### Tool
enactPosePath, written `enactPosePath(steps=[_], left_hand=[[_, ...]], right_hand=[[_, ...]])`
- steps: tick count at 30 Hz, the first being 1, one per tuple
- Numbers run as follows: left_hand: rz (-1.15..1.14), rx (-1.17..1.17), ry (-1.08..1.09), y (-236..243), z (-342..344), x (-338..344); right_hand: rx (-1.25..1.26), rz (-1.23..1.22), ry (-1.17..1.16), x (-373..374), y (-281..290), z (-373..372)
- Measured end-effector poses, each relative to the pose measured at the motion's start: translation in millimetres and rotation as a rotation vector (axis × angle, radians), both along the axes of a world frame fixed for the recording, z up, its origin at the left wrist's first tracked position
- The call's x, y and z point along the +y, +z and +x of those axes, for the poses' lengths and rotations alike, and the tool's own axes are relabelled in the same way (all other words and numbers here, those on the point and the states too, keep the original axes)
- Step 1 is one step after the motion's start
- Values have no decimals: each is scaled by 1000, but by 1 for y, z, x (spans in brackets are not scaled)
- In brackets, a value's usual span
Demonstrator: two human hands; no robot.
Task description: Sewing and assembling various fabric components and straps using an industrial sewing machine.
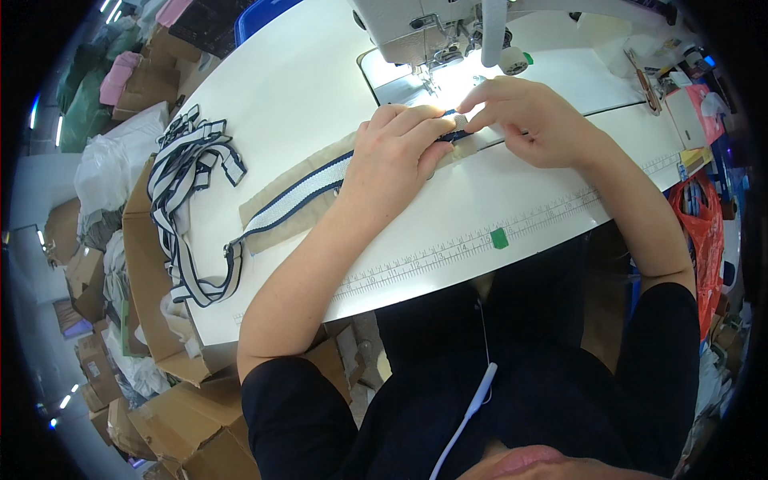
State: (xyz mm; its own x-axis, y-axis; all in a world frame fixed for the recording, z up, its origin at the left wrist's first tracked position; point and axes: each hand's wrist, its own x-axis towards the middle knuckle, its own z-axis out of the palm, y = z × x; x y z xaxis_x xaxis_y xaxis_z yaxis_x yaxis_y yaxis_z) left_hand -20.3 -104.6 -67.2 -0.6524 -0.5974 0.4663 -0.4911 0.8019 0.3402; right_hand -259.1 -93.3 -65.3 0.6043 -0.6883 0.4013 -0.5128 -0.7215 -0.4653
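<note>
White bench (pixel 288 88), a printed ruler strip along its near edge with a small green tape tab (pixel 499 238) stuck on it. Sewing machine (pixel 424 28) at far centre, lamp lit over the needle plate.

Left hand (pixel 396 152): palm down, fingers curled, pressing a navy-and-white striped strap (pixel 300 200) onto a tan fabric strip (pixel 276 220) just near of the presser foot. Right hand (pixel 524 116): fingertips pinched together on the strap's end, touching the left hand's fingertips. What exactly lies under the pinch is too small to tell.

Strap runs from the hands leftward across the tan strip, then loops down along the left bench edge. More striped straps (pixel 188 160) lie heaped at far left of the bench.

Surroundings:
- Left, beside and below the bench: open brown cardboard boxes (pixel 160 320), white plastic bags (pixel 108 164), pink and green bundles farther back.
- Right edge: orange plastic bag (pixel 704 224) hanging low; pink box (pixel 696 108) on the far right corner of the bench.
- Far: blue crate (pixel 260 16) behind the bench.
</note>
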Motion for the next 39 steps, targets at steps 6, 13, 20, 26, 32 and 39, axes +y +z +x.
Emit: enactPosePath(steps=[6, 13, 20, 26, 32, 39], left_hand=[[13, -11, 13, 1, 0, 1], [4, 9, 5, -7, 4, -6], [87, -31, -11, 2, 7, -23], [74, -1, 27, -5, 9, -36], [61, -12, 27, -4, 11, -41], [46, -25, 28, -6, 8, -45]], right_hand=[[151, -42, -63, 5, 4, 7], [158, -90, -94, 6, 2, 10], [209, -213, -186, 5, -7, 13], [179, -225, -224, -1, -14, 14], [189, -171, -254, -3, -15, 19], [224, -173, -296, -7, -17, 14]])
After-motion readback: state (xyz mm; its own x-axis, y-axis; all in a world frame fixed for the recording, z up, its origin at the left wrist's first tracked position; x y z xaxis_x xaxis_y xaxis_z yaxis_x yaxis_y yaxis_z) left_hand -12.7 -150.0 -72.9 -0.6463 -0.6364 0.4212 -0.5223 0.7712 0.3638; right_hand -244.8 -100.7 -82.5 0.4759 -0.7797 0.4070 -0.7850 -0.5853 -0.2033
